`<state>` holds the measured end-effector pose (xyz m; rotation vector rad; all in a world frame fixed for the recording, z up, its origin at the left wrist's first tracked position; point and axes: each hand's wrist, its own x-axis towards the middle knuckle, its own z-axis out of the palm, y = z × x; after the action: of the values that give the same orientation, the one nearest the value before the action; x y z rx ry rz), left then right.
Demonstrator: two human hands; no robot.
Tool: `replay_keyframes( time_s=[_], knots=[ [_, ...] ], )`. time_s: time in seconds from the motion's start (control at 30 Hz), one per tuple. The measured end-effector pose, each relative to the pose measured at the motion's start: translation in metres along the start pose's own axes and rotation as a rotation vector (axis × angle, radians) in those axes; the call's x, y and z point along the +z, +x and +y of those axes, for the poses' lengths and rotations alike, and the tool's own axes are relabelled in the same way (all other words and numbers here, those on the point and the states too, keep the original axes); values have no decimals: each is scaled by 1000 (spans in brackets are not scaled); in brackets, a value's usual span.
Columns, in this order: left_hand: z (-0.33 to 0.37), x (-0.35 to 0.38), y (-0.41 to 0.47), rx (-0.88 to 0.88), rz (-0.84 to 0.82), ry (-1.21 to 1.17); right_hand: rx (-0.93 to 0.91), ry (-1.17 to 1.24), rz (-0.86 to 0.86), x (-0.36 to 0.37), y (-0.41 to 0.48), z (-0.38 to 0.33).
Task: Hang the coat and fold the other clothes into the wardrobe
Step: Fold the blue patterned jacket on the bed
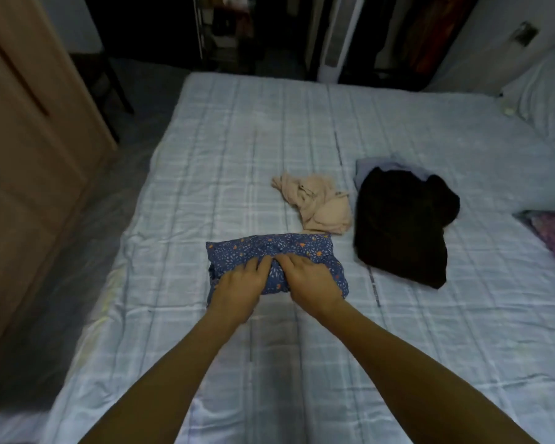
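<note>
- Both hands sit on the blue floral garment (271, 251), on its near half: left hand (239, 282) and right hand (306, 277), fingers pressed together, tips curled into a fold at its middle.
- Best to smooth outward from that middle before folding again, keeping the edges square.
- Just beyond it lies a crumpled beige garment (318, 205); to its right, a black garment (401, 225).
</note>
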<state>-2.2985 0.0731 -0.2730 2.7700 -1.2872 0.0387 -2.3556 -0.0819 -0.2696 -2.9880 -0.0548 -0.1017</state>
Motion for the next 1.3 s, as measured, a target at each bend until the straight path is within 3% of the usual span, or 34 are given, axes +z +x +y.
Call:
replay_keyframes(
  time_s=[0.17,0.53,0.87,1.3],
  knots=[
    [-28,-89,-51,-173,122,61,-210,2,71,-80,21,-67],
    [-31,-260,-228,-626,132,234,-643,41,215,-198,3,-241],
    [-35,-332,-439,-984,201,445,-1102,37,281,-245,-53,-445],
    [-52,-397,-706,-1366,150,621,-1417,188,290,-250,-159,-731]
  ],
)
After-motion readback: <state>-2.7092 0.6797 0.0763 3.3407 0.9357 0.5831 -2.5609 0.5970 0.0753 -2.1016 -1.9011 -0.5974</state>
